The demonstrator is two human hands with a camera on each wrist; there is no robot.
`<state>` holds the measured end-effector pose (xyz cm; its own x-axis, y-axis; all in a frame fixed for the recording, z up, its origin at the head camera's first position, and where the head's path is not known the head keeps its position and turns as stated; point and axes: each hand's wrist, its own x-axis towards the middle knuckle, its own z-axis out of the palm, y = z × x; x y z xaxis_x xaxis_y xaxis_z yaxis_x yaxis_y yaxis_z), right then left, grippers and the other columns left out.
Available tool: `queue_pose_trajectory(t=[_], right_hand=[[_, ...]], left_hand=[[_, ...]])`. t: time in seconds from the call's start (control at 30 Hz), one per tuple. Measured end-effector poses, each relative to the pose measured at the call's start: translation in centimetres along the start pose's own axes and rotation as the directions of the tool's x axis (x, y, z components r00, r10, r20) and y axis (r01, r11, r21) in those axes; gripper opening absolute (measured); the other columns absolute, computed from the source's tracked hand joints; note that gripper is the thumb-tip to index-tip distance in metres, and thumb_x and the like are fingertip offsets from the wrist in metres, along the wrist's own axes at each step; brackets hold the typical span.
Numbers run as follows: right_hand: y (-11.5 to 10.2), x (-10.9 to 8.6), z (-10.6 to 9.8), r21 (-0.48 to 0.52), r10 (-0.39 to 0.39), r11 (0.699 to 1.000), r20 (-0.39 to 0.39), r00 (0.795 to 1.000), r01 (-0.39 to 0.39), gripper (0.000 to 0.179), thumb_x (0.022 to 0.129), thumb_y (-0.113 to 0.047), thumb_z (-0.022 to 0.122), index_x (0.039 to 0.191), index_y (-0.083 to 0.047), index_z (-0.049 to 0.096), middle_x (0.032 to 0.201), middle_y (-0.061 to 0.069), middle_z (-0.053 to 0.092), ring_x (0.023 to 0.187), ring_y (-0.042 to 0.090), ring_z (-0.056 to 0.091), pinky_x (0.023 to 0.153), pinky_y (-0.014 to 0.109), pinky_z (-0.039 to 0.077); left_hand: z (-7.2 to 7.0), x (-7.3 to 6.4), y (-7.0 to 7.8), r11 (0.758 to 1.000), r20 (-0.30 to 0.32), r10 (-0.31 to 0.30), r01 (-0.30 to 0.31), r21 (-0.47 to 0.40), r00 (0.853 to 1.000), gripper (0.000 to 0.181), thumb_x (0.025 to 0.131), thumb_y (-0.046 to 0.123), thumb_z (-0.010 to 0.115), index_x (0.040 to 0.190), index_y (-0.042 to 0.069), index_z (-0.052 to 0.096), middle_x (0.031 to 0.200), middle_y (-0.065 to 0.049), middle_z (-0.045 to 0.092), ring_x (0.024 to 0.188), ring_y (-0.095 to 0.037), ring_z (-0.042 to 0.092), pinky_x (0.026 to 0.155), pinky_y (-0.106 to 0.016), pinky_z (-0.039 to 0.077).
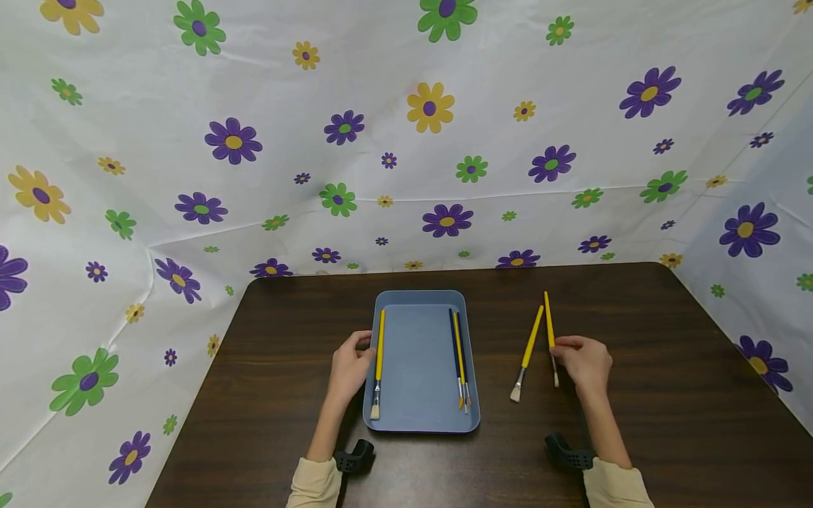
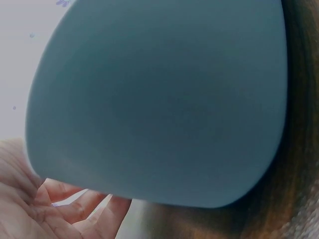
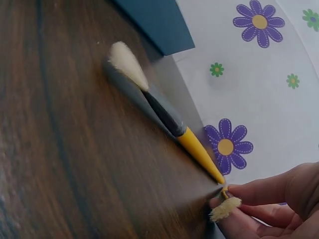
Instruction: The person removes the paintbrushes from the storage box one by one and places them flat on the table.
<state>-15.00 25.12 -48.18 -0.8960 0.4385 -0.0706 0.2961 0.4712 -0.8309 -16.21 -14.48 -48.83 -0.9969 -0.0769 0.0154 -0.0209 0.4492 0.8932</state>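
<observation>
The right hand (image 1: 581,363) pinches a thin brush (image 1: 549,317); any lift should pass clear of the wide brush (image 1: 532,340), just left of this grip. Left hand (image 1: 349,365), fingers partly hidden, seems to hold the tray (image 1: 416,367) steady.

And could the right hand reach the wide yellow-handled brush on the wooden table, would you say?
Probably yes: the wide brush lies uncovered nearby, though the right hand pinches a slimmer yellow-handled brush.

1. You face a dark-brown, wood-grained table (image 1: 635,310).
2. Just right of your left fingers (image 1: 359,338) lies a blue-grey, round-cornered rectangular tray (image 1: 416,367).
3. Left of your right fingers (image 1: 568,341) lies a yellow-handled, pale-bristled paintbrush (image 1: 528,353).
</observation>
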Motion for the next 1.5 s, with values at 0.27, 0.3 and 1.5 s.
queue_pose_trajectory(t=[0.27, 0.3, 1.5], right_hand=[[-0.39, 0.06, 0.07, -0.101, -0.047, 0.994, 0.038, 0.998, 0.051, 0.021, 0.092, -0.003, 0.075, 0.104, 0.014, 0.074, 0.087, 0.023, 0.075, 0.065, 0.021, 0.071, 0.057, 0.030, 0.048], [-0.42, 0.08, 0.07, -0.106, -0.048, 0.993, 0.040, 0.998, 0.052, 0.021, 0.091, -0.003, 0.076, 0.103, 0.014, 0.074, 0.087, 0.023, 0.075, 0.065, 0.022, 0.071, 0.057, 0.030, 0.048], [-0.47, 0.20, -0.14, 0.014, -0.063, 0.998, 0.101, 0.993, 0.062, 0.024, 0.095, -0.003, 0.071, 0.109, 0.016, 0.071, 0.090, 0.021, 0.076, 0.064, 0.005, 0.069, 0.059, 0.021, 0.056]], left_hand=[[-0.01, -0.04, -0.06, 1.000, -0.007, -0.006, 0.007, 0.004, 1.000, 0.034, 0.098, 0.002, 0.061, 0.132, -0.002, 0.065, 0.123, -0.021, 0.068, 0.095, -0.031, 0.069, 0.079, -0.046, 0.055], [0.00, -0.05, -0.07, 1.000, -0.007, -0.007, 0.007, 0.005, 1.000, 0.034, 0.098, 0.002, 0.061, 0.132, -0.002, 0.065, 0.123, -0.021, 0.068, 0.095, -0.031, 0.069, 0.079, -0.047, 0.055], [-0.07, 0.00, -0.14, 1.000, 0.001, 0.000, 0.000, -0.003, 1.000, 0.034, 0.099, 0.003, 0.061, 0.132, -0.001, 0.066, 0.123, -0.020, 0.068, 0.095, -0.030, 0.069, 0.079, -0.046, 0.055]])
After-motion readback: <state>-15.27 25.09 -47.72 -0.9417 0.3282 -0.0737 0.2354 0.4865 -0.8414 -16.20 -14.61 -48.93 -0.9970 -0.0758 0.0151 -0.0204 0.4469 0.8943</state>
